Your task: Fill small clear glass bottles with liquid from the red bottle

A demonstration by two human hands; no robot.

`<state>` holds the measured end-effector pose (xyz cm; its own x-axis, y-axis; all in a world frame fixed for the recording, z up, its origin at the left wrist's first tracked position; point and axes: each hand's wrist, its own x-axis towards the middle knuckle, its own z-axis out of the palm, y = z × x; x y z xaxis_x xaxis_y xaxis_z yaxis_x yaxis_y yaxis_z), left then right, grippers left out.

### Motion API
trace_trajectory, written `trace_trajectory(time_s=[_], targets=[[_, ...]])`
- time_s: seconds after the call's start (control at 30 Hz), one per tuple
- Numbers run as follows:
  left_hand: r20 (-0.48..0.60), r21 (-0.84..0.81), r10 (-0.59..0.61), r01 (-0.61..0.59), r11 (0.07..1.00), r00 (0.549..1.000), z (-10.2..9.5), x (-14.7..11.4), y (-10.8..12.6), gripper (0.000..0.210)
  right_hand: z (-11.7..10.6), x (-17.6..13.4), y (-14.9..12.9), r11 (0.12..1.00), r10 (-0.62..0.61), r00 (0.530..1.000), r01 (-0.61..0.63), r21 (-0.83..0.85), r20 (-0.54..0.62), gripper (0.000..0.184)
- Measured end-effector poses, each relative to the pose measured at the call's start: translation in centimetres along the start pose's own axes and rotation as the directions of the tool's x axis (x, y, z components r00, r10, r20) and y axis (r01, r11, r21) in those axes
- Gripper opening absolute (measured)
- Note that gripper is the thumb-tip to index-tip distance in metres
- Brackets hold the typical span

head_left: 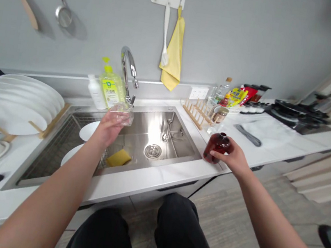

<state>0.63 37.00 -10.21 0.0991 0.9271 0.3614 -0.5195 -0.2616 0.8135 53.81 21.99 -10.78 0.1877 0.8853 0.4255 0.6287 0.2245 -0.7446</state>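
My left hand point(109, 126) is closed around a clear, see-through container point(125, 114), held above the sink point(192, 144) near the faucet point(127, 66). My right hand point(233, 157) grips a dark red-brown bottle point(216, 146) with an open neck and no cap on it. That bottle is upright at the counter's front edge, right of the sink; whether its base touches the counter I cannot tell. In the basin lie a yellow sponge point(119, 158) and, under my left forearm, white dishes point(89, 130) partly hidden by the arm.
White plates point(18, 89) stand in a rack at the left. A green-yellow soap bottle point(112, 85) is behind the sink. To the right are a wooden rack point(196, 114), a glass jar point(219, 114), a coiled dark cable point(248, 135) and a stove point(297, 114). A yellow cloth point(174, 55) hangs above.
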Motion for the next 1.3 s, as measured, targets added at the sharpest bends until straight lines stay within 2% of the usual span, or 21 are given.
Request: trace_trajectory(time_s=[0.17,0.27,0.4,0.47,0.53,0.57,0.6,0.67,0.7,0.77,0.83,0.87,0.93,1.0,1.07,1.1,1.17,1.3], targets=[[-0.037,0.044,0.005,-0.003,0.999,0.999,0.2,0.0,0.2,0.066,-2.8,0.8,5.2,0.992,0.120,0.990,-0.117,0.053,-0.075,0.090],[-0.058,0.089,0.013,-0.008,0.996,0.998,-0.2,0.1,-0.1,0.066,-2.9,1.6,7.3,0.981,0.157,0.982,-0.143,0.128,-0.103,0.091],[-0.119,0.181,0.015,0.007,0.983,0.993,-1.4,0.3,-0.9,0.070,-2.3,2.6,8.8,0.986,0.134,0.986,-0.122,0.112,-0.103,0.098],[-0.136,0.262,0.014,0.023,0.965,0.991,-1.7,0.4,-1.0,0.076,-2.4,2.5,8.7,0.992,0.112,0.985,-0.103,0.074,-0.133,0.115],[-0.136,0.358,0.033,0.019,0.934,0.990,-1.6,0.2,-0.6,0.082,-2.8,1.3,7.5,0.998,0.057,0.970,-0.063,-0.016,-0.235,0.132],[-0.134,0.398,0.051,0.006,0.917,0.990,-1.2,-0.1,-0.1,0.084,-2.9,0.3,6.6,0.996,0.012,0.952,-0.038,-0.080,-0.306,0.133],[-0.130,0.426,0.071,-0.009,0.905,0.989,-0.7,-0.5,0.4,0.085,-2.8,-1.0,5.4,0.989,-0.047,0.926,-0.011,-0.150,-0.375,0.126],[-0.114,0.457,0.090,-0.028,0.889,0.989,0.7,-2.3,1.5,0.084,-2.1,-3.8,2.6,0.971,-0.156,0.881,0.053,-0.235,-0.447,0.088],[-0.107,0.463,0.085,-0.026,0.886,0.991,1.6,-3.6,2.0,0.082,-1.3,-5.1,1.0,0.964,-0.198,0.883,0.097,-0.247,-0.426,0.069],[-0.113,0.468,0.054,0.005,0.884,0.992,3.4,-6.8,2.3,0.076,1.2,-7.2,-2.1,0.955,-0.269,0.937,0.231,-0.186,-0.221,0.039],[-0.128,0.470,-0.009,0.069,0.880,0.992,4.9,-10.2,1.7,0.068,4.8,-7.9,-5.1,0.943,-0.332,0.943,0.333,-0.018,0.023,0.030],[-0.134,0.472,-0.038,0.097,0.876,0.990,5.5,-11.8,1.2,0.067,6.9,-7.8,-6.5,0.936,-0.351,0.930,0.345,0.071,0.110,0.035],[-0.135,0.496,-0.073,0.131,0.858,0.988,6.0,-14.4,0.0,0.067,11.3,-6.9,-9.0,0.927,-0.348,0.906,0.296,0.229,0.241,0.061],[-0.119,0.526,-0.061,0.115,0.843,0.991,6.0,-16.0,-1.0,0.067,15.4,-5.7,-11.0,0.914,-0.299,0.882,0.155,0.374,0.365,0.093],[-0.091,0.537,-0.044,0.086,0.839,0.995,5.7,-16.7,-1.5,0.071,18.7,-4.7,-12.3,0.888,-0.253,0.842,0.007,0.460,0.476,0.112],[-0.074,0.533,-0.043,0.076,0.843,0.996,5.6,-16.8,-1.5,0.073,19.9,-4.4,-12.6,0.867,-0.247,0.811,-0.059,0.495,0.530,0.118],[-0.033,0.520,-0.056,0.065,0.852,0.998,5.3,-16.9,-1.4,0.075,21.4,-4.3,-12.8,0.817,-0.250,0.783,-0.145,0.558,0.569,0.121],[0.082,0.551,-0.098,0.037,0.834,0.992,5.3,-16.8,-1.2,0.078,22.2,-5.1,-12.2,0.762,-0.277,0.791,-0.164,0.627,0.545,0.116]])
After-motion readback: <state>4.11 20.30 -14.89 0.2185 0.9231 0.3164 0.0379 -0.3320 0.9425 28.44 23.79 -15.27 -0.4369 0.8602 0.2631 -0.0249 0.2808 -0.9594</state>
